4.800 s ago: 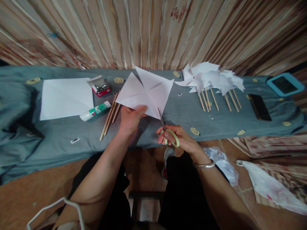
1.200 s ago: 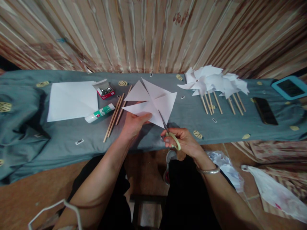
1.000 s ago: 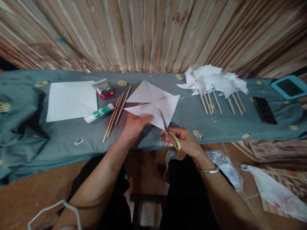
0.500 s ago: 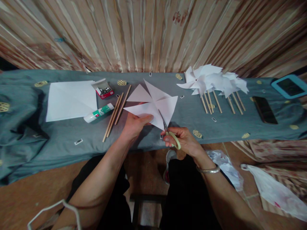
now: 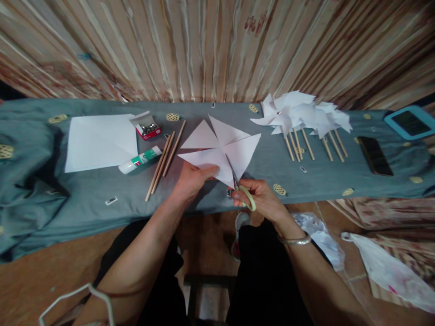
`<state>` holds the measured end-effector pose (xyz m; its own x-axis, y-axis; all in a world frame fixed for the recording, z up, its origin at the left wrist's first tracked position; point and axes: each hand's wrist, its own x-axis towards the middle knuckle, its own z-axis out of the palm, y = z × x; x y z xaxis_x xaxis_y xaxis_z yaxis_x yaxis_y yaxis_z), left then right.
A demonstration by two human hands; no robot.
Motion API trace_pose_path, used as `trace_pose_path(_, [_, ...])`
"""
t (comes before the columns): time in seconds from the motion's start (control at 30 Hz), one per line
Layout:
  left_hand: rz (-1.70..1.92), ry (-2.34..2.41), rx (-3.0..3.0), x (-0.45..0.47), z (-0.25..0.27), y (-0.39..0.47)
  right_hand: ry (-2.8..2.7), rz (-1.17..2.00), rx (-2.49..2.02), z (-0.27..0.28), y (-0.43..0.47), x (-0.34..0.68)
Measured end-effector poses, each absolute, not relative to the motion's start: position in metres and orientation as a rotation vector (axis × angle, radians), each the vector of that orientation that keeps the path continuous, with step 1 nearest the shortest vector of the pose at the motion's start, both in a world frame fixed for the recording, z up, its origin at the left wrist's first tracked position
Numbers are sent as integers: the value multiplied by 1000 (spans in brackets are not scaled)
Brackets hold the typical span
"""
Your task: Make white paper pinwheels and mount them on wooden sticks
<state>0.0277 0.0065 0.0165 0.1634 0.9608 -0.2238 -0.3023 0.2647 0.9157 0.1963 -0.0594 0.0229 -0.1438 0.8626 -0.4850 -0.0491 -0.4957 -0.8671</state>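
Observation:
My left hand [image 5: 195, 179] pinches a white paper sheet [image 5: 207, 162] by its near left flap, thumb on top. Cuts run from the sheet's corners toward its middle and split it into triangular flaps. In my right hand [image 5: 253, 197] is a pair of scissors [image 5: 245, 195] with pale yellow-green handles. The blades lie in the slit between the near flap and the right flap, their tips pointing toward the sheet's centre. Wooden sticks [image 5: 174, 148] lie left of the sheet, beside a green and white glue stick [image 5: 140, 160].
A stack of white paper [image 5: 100, 142] and an open red box of metal pins [image 5: 148, 129] are on the left. Several paper pinwheels [image 5: 299, 113] on sticks lie to the right, then a phone [image 5: 375, 155] and a blue-framed tablet [image 5: 409, 122]. Plastic bags [image 5: 390, 267] are on the floor.
The cut paper has shifted slightly right, and its flaps have spread further apart. The scissors stay in nearly the same place in the slit. Both hands have barely moved.

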Motion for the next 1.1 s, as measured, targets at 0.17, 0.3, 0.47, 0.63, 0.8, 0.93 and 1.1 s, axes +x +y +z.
trace_pose_path(0.17, [1073, 998, 848, 27, 16, 7, -983, 1718, -1447, 19, -60, 198])
trace_pose_path(0.3, [1077, 1004, 851, 28, 17, 6, -954, 1713, -1451, 22, -59, 196])
trace_pose_path(0.47, [1069, 1032, 857, 29, 17, 5, -1009, 1684, -1437, 28, -58, 194])
trace_pose_path(0.63, [1060, 1043, 855, 29, 18, 4, -1024, 1693, -1431, 27, -58, 195])
trace_pose_path(0.8, [1059, 1022, 860, 28, 16, 4, -995, 1686, -1443, 23, -59, 196])
trace_pose_path(0.93, [1054, 1032, 892, 28, 18, 4, -1009, 1677, -1451, 18, -59, 197])
trace_pose_path(1.1, [1053, 1014, 896, 27, 19, 4, -1027, 1705, -1470, 21, -60, 198])
